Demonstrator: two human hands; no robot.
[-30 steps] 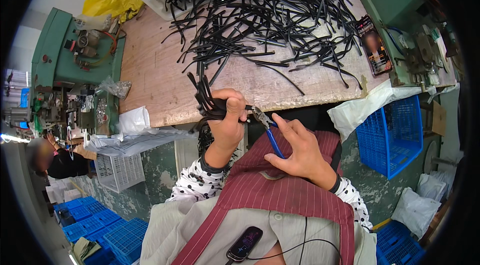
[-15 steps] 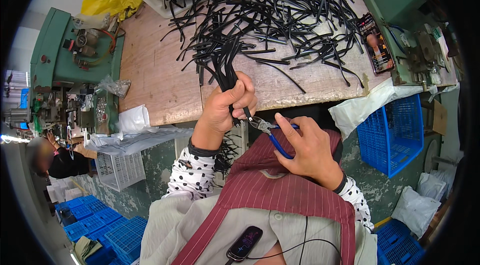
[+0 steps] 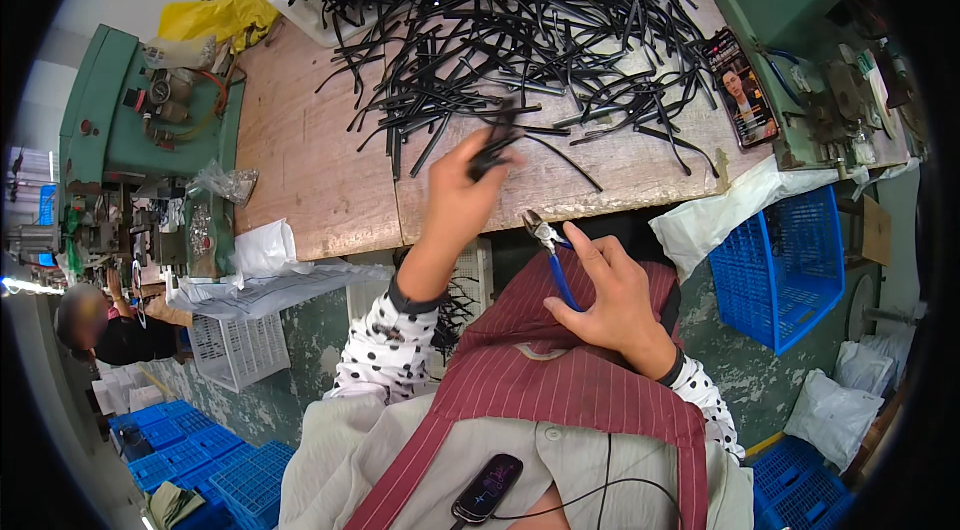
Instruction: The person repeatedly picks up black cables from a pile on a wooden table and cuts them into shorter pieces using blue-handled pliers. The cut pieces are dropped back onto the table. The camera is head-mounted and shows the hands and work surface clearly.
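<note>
My left hand [image 3: 467,192] is over the front of the workbench, fingers curled round several thin black spectacle temples [image 3: 492,158]; motion smears them and the fingertips. Just beyond it spreads a loose heap of similar black temples [image 3: 560,50], slim strips with bent ends. In my right hand [image 3: 620,305] is a pair of diagonal cutters [image 3: 553,255] with blue handles, held in front of the bench edge above my lap. The cutters' metal jaws point up and left, apart from the left hand, and nothing shows between them.
Green machines [image 3: 110,120] flank the wooden bench [image 3: 310,140]. A phone [image 3: 742,90] leans by the right one. Blue crates [image 3: 775,270] and a white crate [image 3: 238,345] stand below bench height. Another person [image 3: 100,320] sits far left.
My left hand has moved up and away from the cutters, over the bench, its bundle of temples now blurred. The cutters have turned more upright and no longer touch a temple.
</note>
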